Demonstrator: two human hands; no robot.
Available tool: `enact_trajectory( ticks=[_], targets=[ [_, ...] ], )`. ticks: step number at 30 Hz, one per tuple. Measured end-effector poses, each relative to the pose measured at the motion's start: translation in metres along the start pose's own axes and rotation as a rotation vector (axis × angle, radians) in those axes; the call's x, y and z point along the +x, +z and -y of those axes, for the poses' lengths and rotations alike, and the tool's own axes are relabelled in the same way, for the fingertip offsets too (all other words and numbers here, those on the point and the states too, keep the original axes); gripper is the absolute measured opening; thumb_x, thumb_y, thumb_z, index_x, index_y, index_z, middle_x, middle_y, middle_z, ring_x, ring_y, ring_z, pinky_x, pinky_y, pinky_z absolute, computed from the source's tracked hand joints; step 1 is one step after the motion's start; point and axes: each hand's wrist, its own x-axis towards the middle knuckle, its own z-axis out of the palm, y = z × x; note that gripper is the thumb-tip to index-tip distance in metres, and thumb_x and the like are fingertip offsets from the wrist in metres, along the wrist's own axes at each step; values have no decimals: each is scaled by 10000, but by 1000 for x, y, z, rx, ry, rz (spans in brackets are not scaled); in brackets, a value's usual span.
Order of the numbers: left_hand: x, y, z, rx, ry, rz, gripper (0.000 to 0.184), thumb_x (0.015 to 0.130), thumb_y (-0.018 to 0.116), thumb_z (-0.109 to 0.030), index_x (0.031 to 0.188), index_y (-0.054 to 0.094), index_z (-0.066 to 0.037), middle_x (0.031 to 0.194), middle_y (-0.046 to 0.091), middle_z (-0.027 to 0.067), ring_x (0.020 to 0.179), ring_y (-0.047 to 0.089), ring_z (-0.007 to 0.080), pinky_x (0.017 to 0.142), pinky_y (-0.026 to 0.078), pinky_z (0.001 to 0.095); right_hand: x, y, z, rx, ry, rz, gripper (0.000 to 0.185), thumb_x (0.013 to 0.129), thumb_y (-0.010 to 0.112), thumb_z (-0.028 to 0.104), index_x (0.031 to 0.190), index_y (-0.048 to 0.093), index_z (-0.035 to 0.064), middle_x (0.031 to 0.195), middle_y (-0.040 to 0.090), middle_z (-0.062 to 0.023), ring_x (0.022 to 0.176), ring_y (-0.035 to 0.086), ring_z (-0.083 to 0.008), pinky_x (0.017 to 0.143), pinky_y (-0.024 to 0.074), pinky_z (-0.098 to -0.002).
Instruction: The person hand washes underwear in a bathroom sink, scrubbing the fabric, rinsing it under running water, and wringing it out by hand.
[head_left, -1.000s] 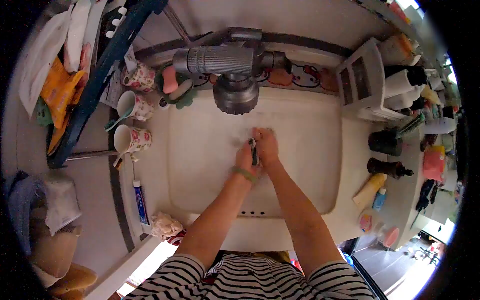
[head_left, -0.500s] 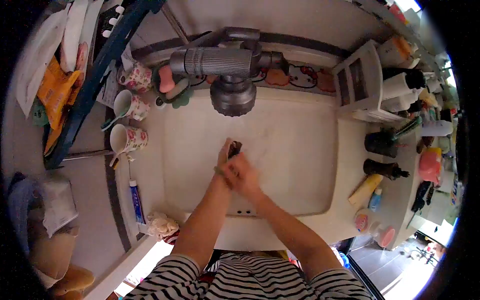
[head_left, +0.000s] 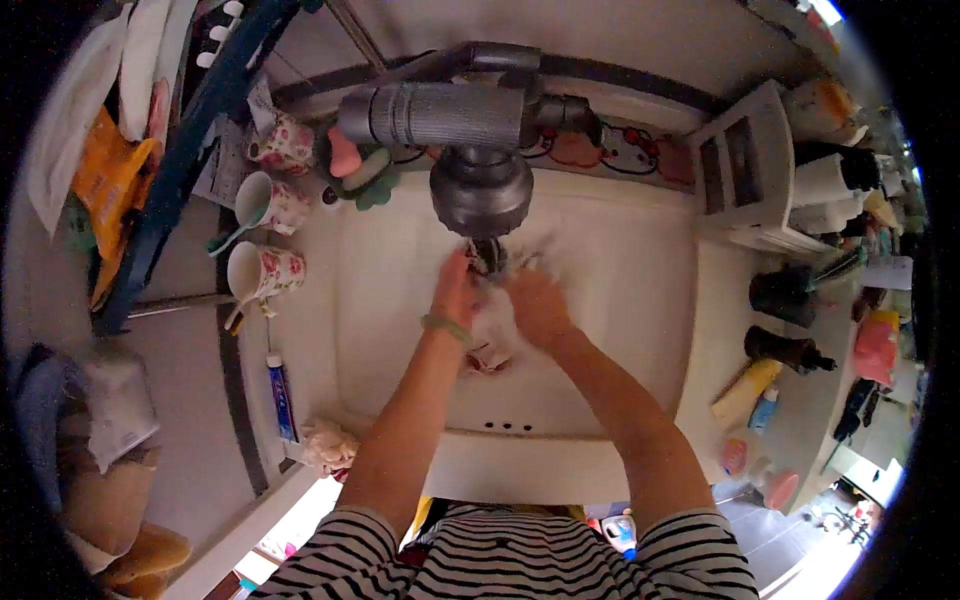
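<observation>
My left hand (head_left: pixel 455 287), with a green bangle (head_left: pixel 443 326) at the wrist, is under the faucet head (head_left: pixel 482 195). A small dark item with pale patches (head_left: pixel 487 257) lies against its fingers, which look curled round it; its kind is unclear. To the right, my right hand (head_left: pixel 540 303) is smeared by motion, with blurred streaks, perhaps splashing water, above its fingers. The hands are apart. Below and between them, a small reddish-and-white patch (head_left: pixel 487 359) shows in the white sink (head_left: pixel 610 390); I cannot make out what it is.
Floral mugs (head_left: pixel 265 272), a toothpaste tube (head_left: pixel 280 397) and a bath puff (head_left: pixel 328 447) line the left ledge. Soap bars (head_left: pixel 344 153) sit at the back left. On the right are a white drawer unit (head_left: pixel 745 165), a dark bottle (head_left: pixel 785 349) and a yellow tube (head_left: pixel 746 392).
My hands, which were together over the dark item lower in the sink, have moved up under the faucet and separated. The right hand has moved to the right.
</observation>
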Motion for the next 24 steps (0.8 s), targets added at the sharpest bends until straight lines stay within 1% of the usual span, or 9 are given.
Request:
enact_trajectory(
  ticks=[2, 4, 6, 7, 9, 12, 21, 23, 24],
  targets=[
    [32, -20, 28, 87, 259, 22, 504, 803, 486, -460, 1256, 387, -263, 1055, 483, -41, 989, 429, 129, 679, 354, 401, 2, -21, -6, 120, -139, 129, 249, 790, 509, 139, 1030, 562, 99, 1040, 534, -138, 978, 511, -312, 801, 430, -415],
    [3, -1, 10, 66, 124, 22, 498, 801, 486, -464, 1248, 395, -263, 1061, 491, -38, 973, 446, 137, 687, 362, 400, 13, -12, -16, 145, -150, 221, 271, 777, 544, 155, 1041, 551, 98, 1022, 559, -135, 997, 517, -297, 809, 436, -389],
    [-8, 12, 5, 35, -5, 26, 492, 800, 486, -469, 1239, 404, -263, 1068, 499, -34, 956, 464, 146, 695, 371, 398, 27, 42, -30, 475, 526, -139, 259, 770, 493, 39, 1008, 582, 92, 1001, 524, -114, 918, 531, -226, 759, 442, -322],
    [-8, 17, 7, -41, -65, 85, 478, 813, 486, -438, 1235, 408, -228, 1076, 504, -30, 937, 482, 154, 715, 387, 407, 25, 32, -21, 467, 522, -142, 259, 770, 493, 39, 1008, 582, 92, 1001, 524, -114, 918, 531, -226, 759, 442, -322],
    [7, 19, 17, -120, -128, 153, 463, 826, 485, -406, 1230, 412, -193, 1085, 510, -26, 917, 501, 162, 735, 404, 416, 2, 7, 16, 1341, 411, 10, 248, 759, 503, 6, 972, 592, 97, 951, 514, -83, 854, 523, -171, 716, 426, -276],
    [32, 3, 36, -290, -226, 228, 398, 845, 454, -445, 1042, 535, -108, 846, 595, 10, 746, 550, 165, 589, 470, 329, -32, -51, 67, 1246, 367, -23, 180, 777, 507, 37, 928, 595, 78, 895, 532, -56, 790, 520, -162, 678, 415, -286],
    [-38, 53, 15, -225, -102, 103, 336, 891, 380, -380, 1007, 533, -105, 962, 562, 43, 867, 526, 191, 729, 438, 367, 19, -34, 40, 808, 574, -4, 232, 824, 497, 258, 898, 558, 46, 846, 571, -173, 773, 548, -348, 700, 442, -414],
    [-54, 45, -4, -607, -417, 189, 297, 905, 361, -345, 968, 534, -111, 920, 553, 19, 834, 521, 174, 704, 437, 348, -13, -40, 69, 968, 311, -291, 118, 785, 567, 152, 860, 574, 61, 761, 575, -122, 704, 554, -310, 616, 437, -378],
    [-44, 30, 4, -607, -416, 190, 297, 905, 361, -345, 968, 534, -111, 920, 553, 19, 834, 521, 174, 704, 437, 348, -27, -47, 84, 956, 217, -299, 331, 818, 500, 357, 877, 566, 38, 802, 580, -176, 770, 556, -365, 665, 435, -441]
  ],
)
